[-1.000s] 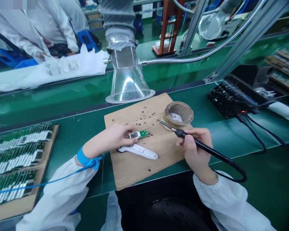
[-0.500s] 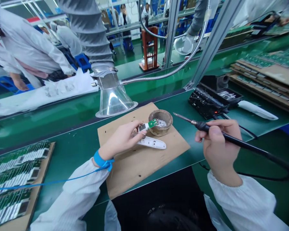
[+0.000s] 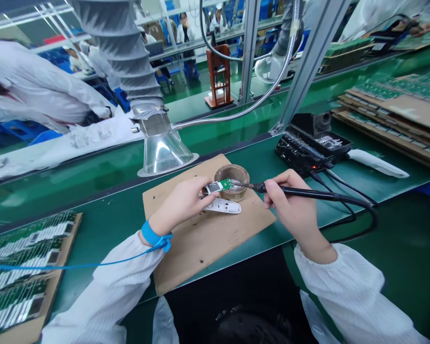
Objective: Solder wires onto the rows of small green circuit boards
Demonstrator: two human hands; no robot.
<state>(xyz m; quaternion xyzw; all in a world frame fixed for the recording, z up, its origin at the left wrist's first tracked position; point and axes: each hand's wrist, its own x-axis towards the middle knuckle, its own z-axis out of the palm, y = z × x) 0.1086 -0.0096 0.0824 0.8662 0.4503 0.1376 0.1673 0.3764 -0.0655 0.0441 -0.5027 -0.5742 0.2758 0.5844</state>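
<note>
Green board (image 3: 220, 185): pinched in my left hand (image 3: 181, 203), held over pot (image 3: 244, 173).
Right hand (image 3: 290, 205): grip closed round iron (image 3: 308, 193).
Change: iron's tip swung in from the right and now meets the board's edge. I read it as soldering contact.

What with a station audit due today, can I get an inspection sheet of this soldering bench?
Surface: green bench with a cardboard sheet on it.
Job's things: green circuit board held over a round pot; soldering iron tip at the board's end.
Clutter: white plastic casing on the cardboard, by the left fingers.
Hands: left hand pinches the board; right hand grips the iron like a pen.
Cables: black iron cable loops toward the soldering station; blue strap cord runs left from the wrist.
Surroundings: clear fume funnel, trays of circuit boards at left, a person in white beyond.
</note>
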